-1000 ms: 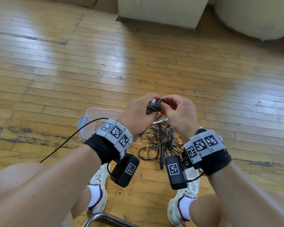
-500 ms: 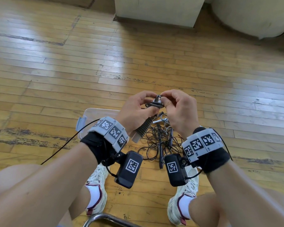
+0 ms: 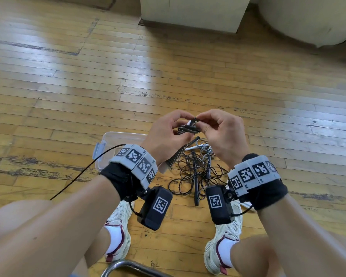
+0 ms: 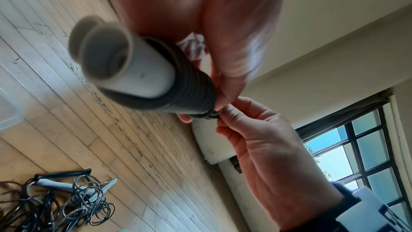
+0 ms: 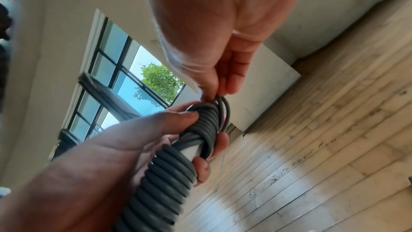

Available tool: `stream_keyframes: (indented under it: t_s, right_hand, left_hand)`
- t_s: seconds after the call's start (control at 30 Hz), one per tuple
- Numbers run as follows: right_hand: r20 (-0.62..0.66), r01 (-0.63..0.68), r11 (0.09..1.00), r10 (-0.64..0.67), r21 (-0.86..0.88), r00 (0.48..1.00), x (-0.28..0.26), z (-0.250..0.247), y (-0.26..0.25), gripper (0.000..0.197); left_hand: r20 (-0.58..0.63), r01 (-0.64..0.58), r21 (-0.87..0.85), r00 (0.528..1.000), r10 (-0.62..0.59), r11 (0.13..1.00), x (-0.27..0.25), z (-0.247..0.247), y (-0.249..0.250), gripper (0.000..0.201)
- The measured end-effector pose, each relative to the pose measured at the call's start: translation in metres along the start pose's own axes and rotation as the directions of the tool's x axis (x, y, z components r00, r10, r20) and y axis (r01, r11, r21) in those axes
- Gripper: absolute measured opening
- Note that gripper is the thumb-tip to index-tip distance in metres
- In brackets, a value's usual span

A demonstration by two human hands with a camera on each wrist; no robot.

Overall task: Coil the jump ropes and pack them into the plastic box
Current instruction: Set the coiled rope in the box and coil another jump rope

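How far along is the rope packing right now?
One rope is nearly wound round its handles; the left hand grips it while the right hand pinches the last loop. The tangle on the floor still needs coiling. What the box holds is hidden.

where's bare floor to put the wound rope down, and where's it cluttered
Bare boards lie left of the plastic box, beyond both hands toward the pale wall base, and right of the rope tangle. It is crowded between the shoes and the box, where that tangle sprawls.
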State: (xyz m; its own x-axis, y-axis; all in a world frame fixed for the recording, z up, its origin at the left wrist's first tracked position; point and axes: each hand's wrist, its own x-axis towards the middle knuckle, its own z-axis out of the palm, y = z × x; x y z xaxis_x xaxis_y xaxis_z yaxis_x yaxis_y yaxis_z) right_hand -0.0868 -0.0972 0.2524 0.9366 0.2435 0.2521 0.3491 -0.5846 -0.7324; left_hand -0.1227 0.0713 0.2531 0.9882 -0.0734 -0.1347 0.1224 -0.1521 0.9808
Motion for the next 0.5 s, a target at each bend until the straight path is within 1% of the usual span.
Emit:
stream_keyframes:
  t_s: [0.1, 0.17, 0.33, 0.5]
  right_hand:
    - [0.004, -0.177, 0.972, 0.179, 0.155, 0.984, 0.0006, -0.0005, 0.0009, 0.017]
    - [0.026, -0.251, 0.935, 0.252, 0.252, 0.967, 0.0013, -0.0015, 0.0002, 0.016]
    - [0.15, -0.35, 0.827, 0.317, 0.44, 0.937, 0.0012, -0.0063, -0.0027, 0.016]
    - [0.171, -0.366, 0.796, 0.324, 0.481, 0.93, 0.0018, -0.0066, -0.0054, 0.016]
  left_hand:
    - [-0.002, -0.022, -0.027, 1.0, 0.022, 0.999, -0.0013, -0.0011, 0.0007, 0.035]
    - [0.0, -0.026, -0.043, 1.0, 0.026, 0.999, -0.0018, -0.001, 0.0013, 0.035]
    - [-0.028, -0.011, -0.114, 1.0, 0.008, 0.993, -0.0023, -0.0009, 0.0015, 0.038]
    - [-0.057, 0.008, -0.171, 0.998, -0.018, 0.985, -0.0024, -0.0009, 0.0014, 0.037]
